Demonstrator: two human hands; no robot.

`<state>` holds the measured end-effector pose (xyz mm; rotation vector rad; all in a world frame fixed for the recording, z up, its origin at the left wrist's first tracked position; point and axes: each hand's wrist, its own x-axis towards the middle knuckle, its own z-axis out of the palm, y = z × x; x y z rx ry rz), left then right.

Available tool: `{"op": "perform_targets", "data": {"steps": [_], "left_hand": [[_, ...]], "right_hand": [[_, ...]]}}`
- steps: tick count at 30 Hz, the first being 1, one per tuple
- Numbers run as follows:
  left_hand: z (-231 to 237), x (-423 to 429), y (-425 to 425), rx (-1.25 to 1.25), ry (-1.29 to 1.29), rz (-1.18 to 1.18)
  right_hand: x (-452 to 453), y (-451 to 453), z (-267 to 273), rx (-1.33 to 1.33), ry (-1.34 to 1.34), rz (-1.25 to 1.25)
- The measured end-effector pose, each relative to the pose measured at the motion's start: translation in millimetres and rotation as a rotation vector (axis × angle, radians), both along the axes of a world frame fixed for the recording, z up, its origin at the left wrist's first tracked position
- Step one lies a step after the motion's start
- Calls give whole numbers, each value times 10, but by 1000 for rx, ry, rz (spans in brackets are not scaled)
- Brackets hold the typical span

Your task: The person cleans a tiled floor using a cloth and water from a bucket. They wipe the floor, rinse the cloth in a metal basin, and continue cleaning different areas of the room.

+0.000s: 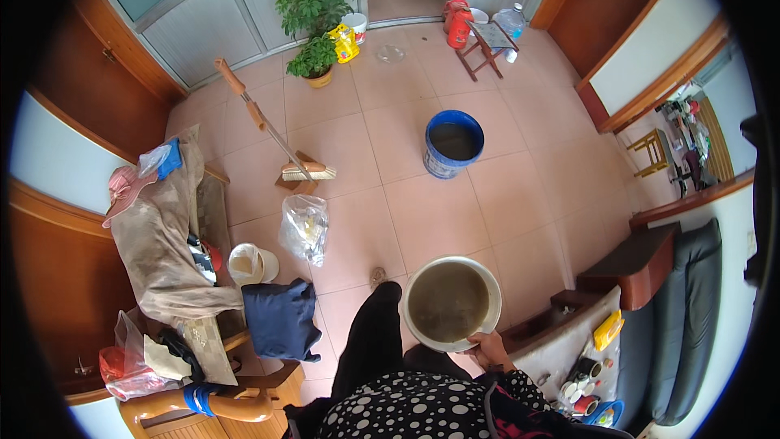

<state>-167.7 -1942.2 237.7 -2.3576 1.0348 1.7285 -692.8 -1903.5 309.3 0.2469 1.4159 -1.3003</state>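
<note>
My right hand (pixel 487 350) grips the near right rim of a round metal basin (pixel 495 302). Murky brown-grey water (pixel 448 305) stands in the basin, just in front of my legs. My left hand is out of view. Farther ahead, a blue bucket (pixel 440 166) sits on the tiled floor (pixel 420 207), with dark water inside it.
A broom (pixel 274 131) with a dustpan, a clear plastic bag (pixel 304 228) and a white bin (pixel 268 265) are at left. Dark cloth (pixel 280 320) hangs beside a wooden chair (pixel 231 405). A cluttered table (pixel 551 350) flanks me at right. Ahead are potted plants (pixel 317 6) and a folding stool (pixel 487 36).
</note>
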Motion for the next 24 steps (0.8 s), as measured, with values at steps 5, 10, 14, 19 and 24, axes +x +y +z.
{"op": "perform_targets", "data": {"steps": [5,10,14,19,24], "left_hand": [[454,-285,-2295,-255,-14,-237],[817,-1582,-4678,-569,331,-25],[865,-2458,-5468,-444,403,-81],[802,-3073,-5679,-210,210,-95],[846,-3665,-6325,-63,181,-103]], "right_hand": [[-484,-1179,181,17,-75,-84],[-1042,-2333,204,-25,-37,-206],[-1598,-3290,125,-59,-48,-239],[-2361,-4496,69,15,-99,-204],[-3020,-5510,-39,-28,-79,-211]]}}
